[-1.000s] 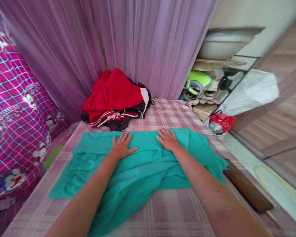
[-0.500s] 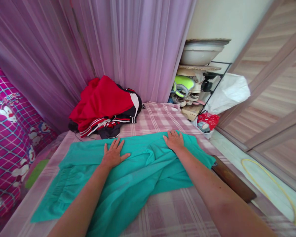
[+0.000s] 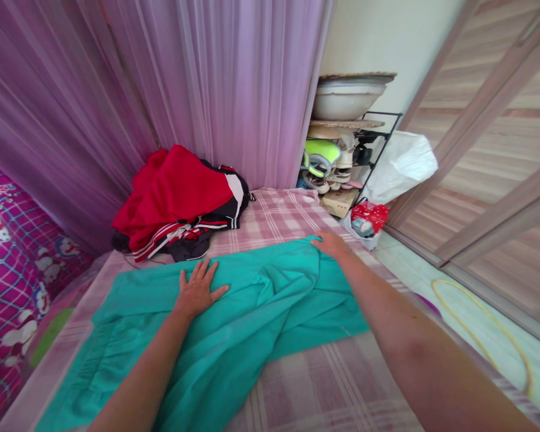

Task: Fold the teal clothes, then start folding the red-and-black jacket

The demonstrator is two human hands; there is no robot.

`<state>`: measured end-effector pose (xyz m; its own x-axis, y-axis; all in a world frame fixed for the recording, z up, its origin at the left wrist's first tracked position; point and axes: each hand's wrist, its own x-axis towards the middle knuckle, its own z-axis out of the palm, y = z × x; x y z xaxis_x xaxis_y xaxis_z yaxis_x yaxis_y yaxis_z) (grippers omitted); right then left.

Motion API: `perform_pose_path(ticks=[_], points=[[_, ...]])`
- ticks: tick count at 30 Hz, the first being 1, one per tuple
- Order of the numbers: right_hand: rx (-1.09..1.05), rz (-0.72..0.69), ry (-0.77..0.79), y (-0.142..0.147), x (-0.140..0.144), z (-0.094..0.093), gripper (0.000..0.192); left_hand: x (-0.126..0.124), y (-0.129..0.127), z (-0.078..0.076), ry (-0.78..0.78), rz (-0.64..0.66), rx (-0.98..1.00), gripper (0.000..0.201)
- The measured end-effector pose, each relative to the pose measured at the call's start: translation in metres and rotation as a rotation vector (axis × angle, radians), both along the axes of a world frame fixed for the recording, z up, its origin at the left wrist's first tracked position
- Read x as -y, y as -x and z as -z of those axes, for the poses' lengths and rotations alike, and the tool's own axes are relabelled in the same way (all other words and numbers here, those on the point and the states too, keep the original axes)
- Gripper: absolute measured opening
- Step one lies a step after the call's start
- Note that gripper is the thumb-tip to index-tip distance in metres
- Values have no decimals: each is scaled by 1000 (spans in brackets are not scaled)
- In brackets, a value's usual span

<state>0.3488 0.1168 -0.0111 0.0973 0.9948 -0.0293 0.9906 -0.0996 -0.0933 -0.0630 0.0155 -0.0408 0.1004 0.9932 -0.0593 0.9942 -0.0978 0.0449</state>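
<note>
Where curtain (image 3: pixel 234 90) hangs, red clothes (image 3: pixel 175 192) piled.

A single head-worn view is being aimed forward and down over a plaid-covered bed (image 3: pixel 297 390), close above both forearms, toward a purple curtain (image 3: pixel 184 90) at the far end; a shoe rack (image 3: pixel 342 162) is being caught at right.

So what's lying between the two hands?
Only rumpled folds of the teal cloth, seen from the head camera: left hand flat on it, right hand at its far edge.
</note>
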Motion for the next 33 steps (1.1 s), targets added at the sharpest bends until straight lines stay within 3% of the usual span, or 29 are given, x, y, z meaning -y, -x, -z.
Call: perform_pose_path(ticks=[5, 8, 10, 13, 16, 20, 26, 29, 33], points=[[44, 154, -162, 17, 13, 15, 41, -1, 0, 1, -13, 2, -16, 77], [48, 180, -215, 29, 14, 12, 45, -1, 0, 1, -8, 1, -19, 77], [25, 107, -268, 41, 11, 3, 48, -1, 0, 1, -11, -1, -17, 78], [-33, -127, -322, 69, 10, -8, 51, -1, -1, 0, -20, 6, -8, 78], [-56, -295, -205, 96, 17, -5, 57, -1, -1, -1, -10, 7, -7, 78], [11, -194, 11, 106, 33, 20, 66, 0, 0, -1, 2, 5, 13, 79], [91, -158, -29, 97, 34, 44, 66, 6, -6, -1, -55, -9, 52, 85], [114, -164, -42, 96, 32, 47, 66, 7, 4, -5, -113, -101, 68, 81], [121, -171, -59, 93, 30, 54, 68, 13, 52, -11, -58, -413, 49, 77]])
